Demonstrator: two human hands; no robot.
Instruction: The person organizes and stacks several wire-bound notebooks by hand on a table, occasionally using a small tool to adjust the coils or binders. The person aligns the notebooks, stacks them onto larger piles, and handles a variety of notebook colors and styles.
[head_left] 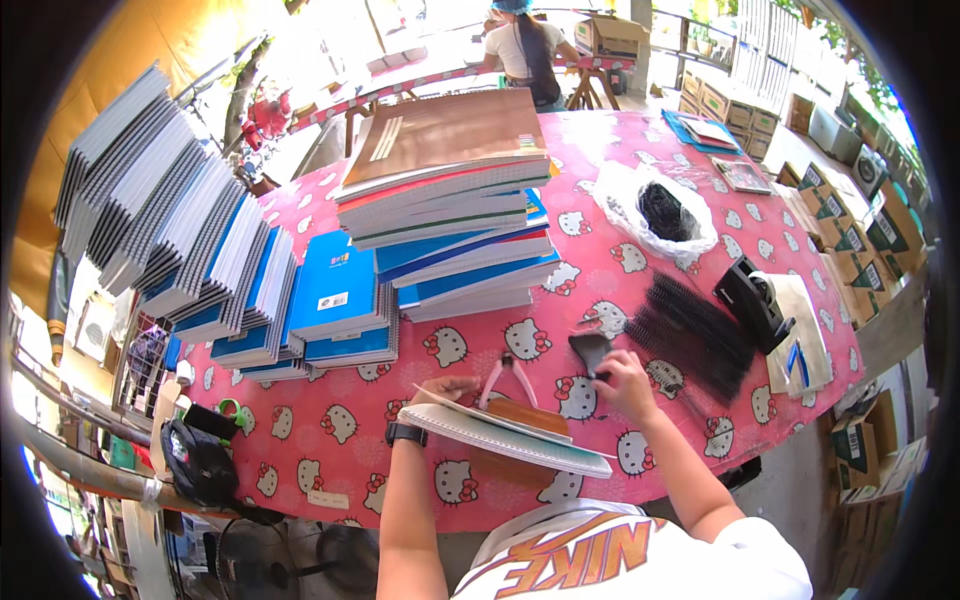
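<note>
My left hand (452,388) grips a notebook (510,437) near its upper left edge; the notebook is tilted, with its white page edges toward me. Some of that hand's fingers are hidden behind the pages. A brown board or cover (530,417) shows beside the notebook. To the right, my right hand (630,387) is closed at the narrow end of a dark, fan-shaped tool (590,350), whose exact kind I cannot make out. Pink-handled pliers (508,372) lie just beyond the notebook, between my hands.
Tall notebook stacks (440,150) stand ahead, with more wire-bound piles (190,220) at left. On the right are black binding coils (690,335), a plastic bag of black coils (665,212), a black device (752,305) and blue pen-like items (797,365). Another person (525,55) sits beyond.
</note>
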